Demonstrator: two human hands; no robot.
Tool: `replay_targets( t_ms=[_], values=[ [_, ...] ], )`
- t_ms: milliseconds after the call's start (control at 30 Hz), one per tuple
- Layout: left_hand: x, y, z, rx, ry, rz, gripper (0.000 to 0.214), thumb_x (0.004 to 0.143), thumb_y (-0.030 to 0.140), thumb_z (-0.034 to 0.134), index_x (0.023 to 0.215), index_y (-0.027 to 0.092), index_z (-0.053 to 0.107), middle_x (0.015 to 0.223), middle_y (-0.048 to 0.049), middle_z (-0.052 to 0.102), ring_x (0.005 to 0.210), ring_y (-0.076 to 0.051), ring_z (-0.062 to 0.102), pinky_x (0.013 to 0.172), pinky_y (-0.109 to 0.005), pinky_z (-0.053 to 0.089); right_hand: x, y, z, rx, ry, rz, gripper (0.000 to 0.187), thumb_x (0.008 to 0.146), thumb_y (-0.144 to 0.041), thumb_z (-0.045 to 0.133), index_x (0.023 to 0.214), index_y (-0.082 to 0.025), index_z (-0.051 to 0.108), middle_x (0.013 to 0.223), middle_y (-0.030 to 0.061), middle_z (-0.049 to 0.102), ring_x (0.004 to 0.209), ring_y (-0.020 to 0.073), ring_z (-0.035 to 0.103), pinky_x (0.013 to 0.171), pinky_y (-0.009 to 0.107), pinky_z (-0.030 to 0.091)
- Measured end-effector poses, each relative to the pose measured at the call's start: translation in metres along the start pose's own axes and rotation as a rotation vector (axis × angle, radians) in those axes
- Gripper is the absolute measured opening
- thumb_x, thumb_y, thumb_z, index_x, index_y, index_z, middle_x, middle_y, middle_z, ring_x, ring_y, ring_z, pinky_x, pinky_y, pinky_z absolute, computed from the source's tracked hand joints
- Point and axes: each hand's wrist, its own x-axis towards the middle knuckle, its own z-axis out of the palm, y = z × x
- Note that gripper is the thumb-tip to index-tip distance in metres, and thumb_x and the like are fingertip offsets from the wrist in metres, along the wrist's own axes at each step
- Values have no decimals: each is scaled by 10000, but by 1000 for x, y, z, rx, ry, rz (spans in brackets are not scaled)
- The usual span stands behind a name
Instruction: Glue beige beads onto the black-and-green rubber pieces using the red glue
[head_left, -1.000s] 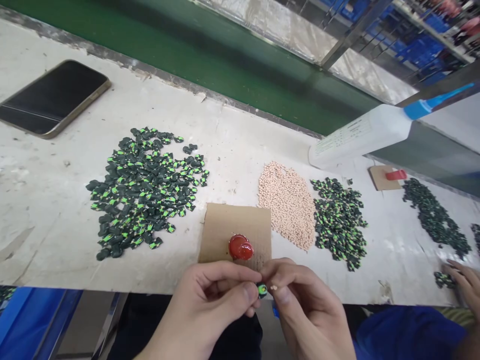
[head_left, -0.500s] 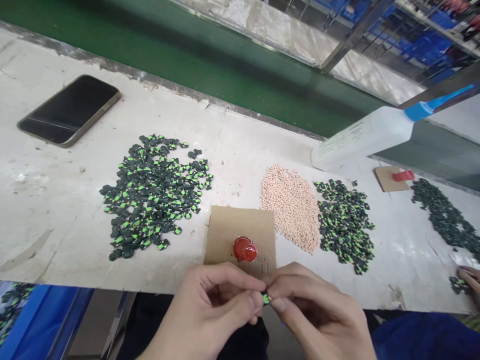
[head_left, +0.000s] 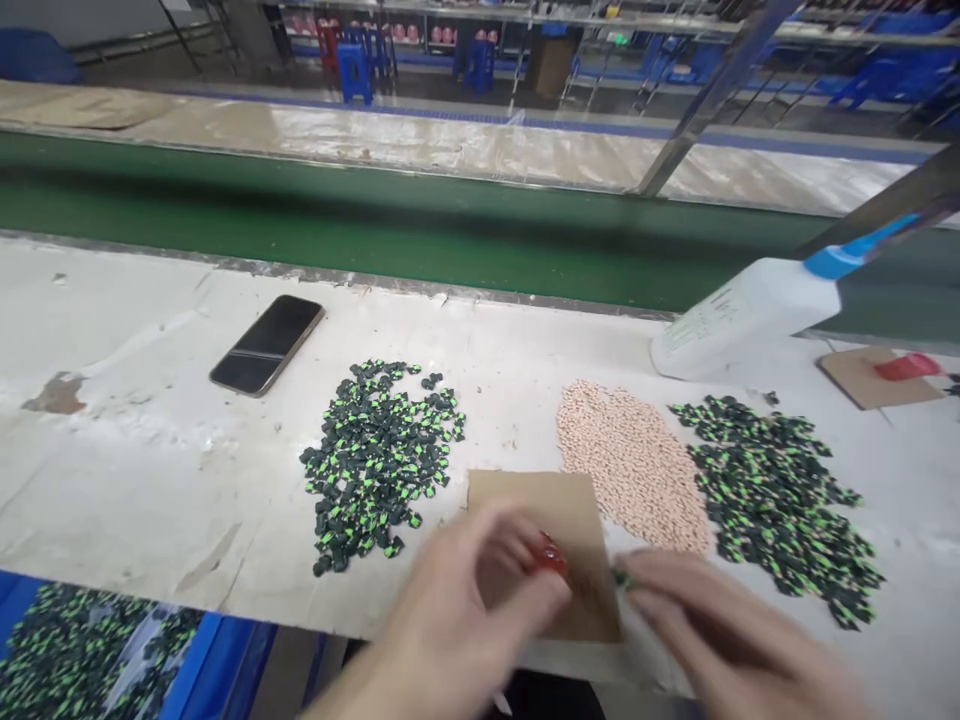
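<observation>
My left hand (head_left: 480,600), blurred by motion, curves over a piece of brown cardboard (head_left: 525,487). Its thumb and fingertips come around a small red cap (head_left: 551,556) on the cardboard; I cannot tell whether they grip it or only pass in front. Just right of the cardboard, my right hand (head_left: 720,620) pinches a small dark green piece (head_left: 621,578) between thumb and fingers. Matching dark pieces with bright green marks lie in a left pile (head_left: 382,450) and a right pile (head_left: 780,500). Between them spreads a heap of tiny pinkish-beige pieces (head_left: 630,460).
A phone (head_left: 268,345) lies at the back left. A white bottle with a blue nozzle (head_left: 742,315) leans at the back right, beside another cardboard piece (head_left: 855,378) bearing a red cap (head_left: 907,366). Below the table's left edge, a blue bin (head_left: 217,665) holds more dark pieces.
My hands were together with a small dark green piece between them; now they are apart, the left at the red cap, the right keeping the piece. The camera view has tilted up and levelled.
</observation>
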Motion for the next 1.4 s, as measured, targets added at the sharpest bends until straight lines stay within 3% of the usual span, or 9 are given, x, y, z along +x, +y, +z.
replay_targets(
  t_ms=[67,133,333,467,633,800,1100,1300,1400],
  values=[
    [30,-11,-22,271,136,43,315,972,208,611,1273,146,680,1259,-187,757,1252,-361,678,1045,-607,553,6,31,-15,-319,288,37,144,909,-401,740,888,-280,815,865,58,860,749,273,806,684,362,651],
    [64,-22,-44,419,176,75,366,992,170,568,1340,94,653,1463,-256,626,1443,-437,492,1154,-703,393,15,62,-31,-577,359,-6,264,947,-446,658,845,-247,797,870,103,851,807,311,788,698,415,612],
    [116,-37,-67,633,70,115,106,995,235,687,1067,181,743,1240,-103,747,1187,-297,682,1059,-545,514,33,107,-56,-699,435,-102,418,995,-487,558,772,-225,796,779,127,827,700,312,729,653,449,563],
    [112,-34,-64,606,23,117,181,967,248,619,885,182,766,1014,-114,776,1017,-348,714,935,-536,541,44,90,-38,-647,346,-185,308,1007,-384,583,933,-188,808,952,163,835,865,326,750,780,481,593],
    [110,-21,-68,405,53,66,215,851,353,601,710,226,703,937,-141,755,951,-384,679,893,-517,507,75,53,4,-544,36,-263,282,1019,-217,529,1134,-222,786,1147,130,802,1029,310,711,896,500,582],
    [87,-11,-71,59,225,-98,225,820,459,619,826,247,693,878,-90,764,838,-312,687,826,-445,529,96,40,26,-490,-119,-267,314,976,-90,531,1079,-210,802,1040,126,787,928,293,694,792,441,579],
    [36,10,-50,-664,264,-426,391,669,556,844,843,215,765,645,5,692,625,-130,646,595,-191,546,95,49,32,-279,-43,-130,267,898,-130,545,829,-226,784,850,100,789,841,282,685,769,441,543],
    [25,12,-41,-871,242,-470,405,594,528,965,813,221,818,727,-19,791,762,-145,757,752,-163,606,89,39,14,-47,87,88,144,823,-245,662,763,-249,793,855,100,811,827,305,718,817,503,549],
    [15,12,-31,-850,248,-388,185,739,394,919,821,257,825,683,12,794,698,-114,751,690,-117,585,71,24,0,125,122,226,121,845,-317,721,799,-255,815,831,87,823,754,268,745,703,430,591]
  ],
)
